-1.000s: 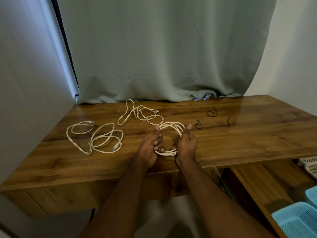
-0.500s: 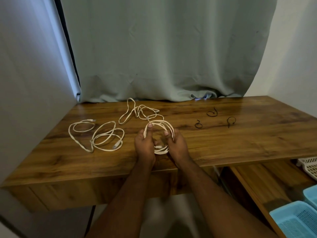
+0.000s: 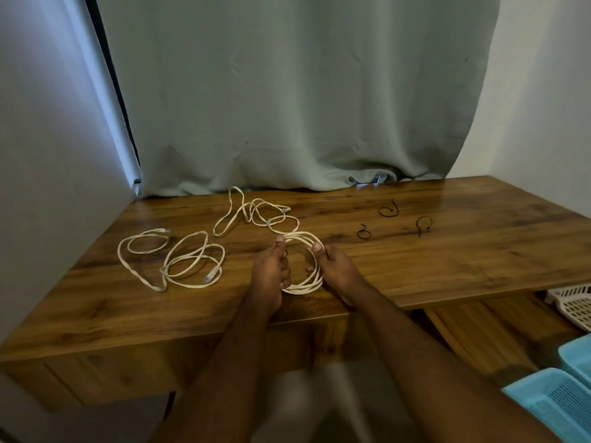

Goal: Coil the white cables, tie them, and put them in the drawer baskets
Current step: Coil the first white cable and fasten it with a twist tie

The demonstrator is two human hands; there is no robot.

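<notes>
A coiled white cable [image 3: 303, 284] stands on edge near the middle of the wooden desk [image 3: 447, 266], held between both hands. My left hand [image 3: 270, 273] grips its left side, thumb up on the top of the loops. My right hand [image 3: 335, 270] grips the right side, thumb on the coil. A loose white cable [image 3: 256, 215] lies behind the hands. Another loose white cable [image 3: 179, 260] sprawls to the left. Three black ties [image 3: 388, 211] [image 3: 364, 233] [image 3: 423, 224] lie to the right of the coil.
An open drawer at the lower right holds blue baskets [image 3: 553, 407] and a white basket [image 3: 572, 302]. A grey-green curtain [image 3: 287, 107] hangs behind the desk. A wall [image 3: 48, 155] closes the left side.
Both hands have drawn the coil together, from flat and wide to narrower and on edge, and shifted a little left and nearer. The loose cables and ties have not moved.
</notes>
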